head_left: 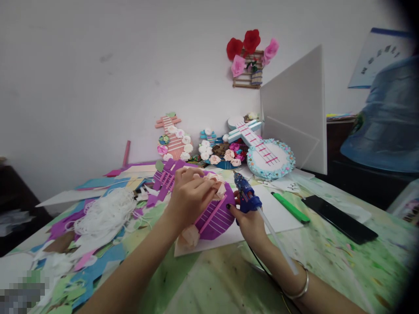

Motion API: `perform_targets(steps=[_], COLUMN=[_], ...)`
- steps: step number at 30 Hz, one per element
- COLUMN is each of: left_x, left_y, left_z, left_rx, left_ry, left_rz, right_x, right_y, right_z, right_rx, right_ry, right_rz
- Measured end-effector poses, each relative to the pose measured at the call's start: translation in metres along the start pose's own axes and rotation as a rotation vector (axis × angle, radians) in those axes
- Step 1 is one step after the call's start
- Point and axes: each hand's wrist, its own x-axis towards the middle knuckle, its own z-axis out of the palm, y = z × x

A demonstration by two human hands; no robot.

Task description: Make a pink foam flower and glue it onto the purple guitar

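A purple paper lute with white strings and a pink strip across its body lies on a white sheet. My left hand is over its upper body, fingers closed on a peach paper flower at the lute's edge. Another peach flower sits at the lower left of the body. In my right hand is a blue hot glue gun, nozzle pointing up, with a long clear glue stick out of its back. Fingers of that hand also touch the lute's right edge.
Tangled white string and paper scraps cover the left side. A green marker or cutter and a black phone lie at right. Finished paper instruments lean on the wall beside a white board.
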Motion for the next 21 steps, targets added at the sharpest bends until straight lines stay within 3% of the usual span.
perform_targets(steps=[11, 15, 21], left_x=[-0.002, -0.003, -0.009], left_y=[0.003, 0.006, 0.011], left_z=[0.001, 0.001, 0.006], left_rx=[-0.016, 0.044, 0.108], left_ry=[-0.099, -0.041, 0.042], left_rz=[-0.103, -0.133, -0.067], right_x=[-0.004, -0.006, -0.006], right_y=[-0.003, -0.002, 0.001], right_z=[0.001, 0.001, 0.003], right_rx=[-0.075, -0.083, -0.031], right_ry=[0.012, 0.024, 0.071], right_rz=[-0.082, -0.113, -0.169])
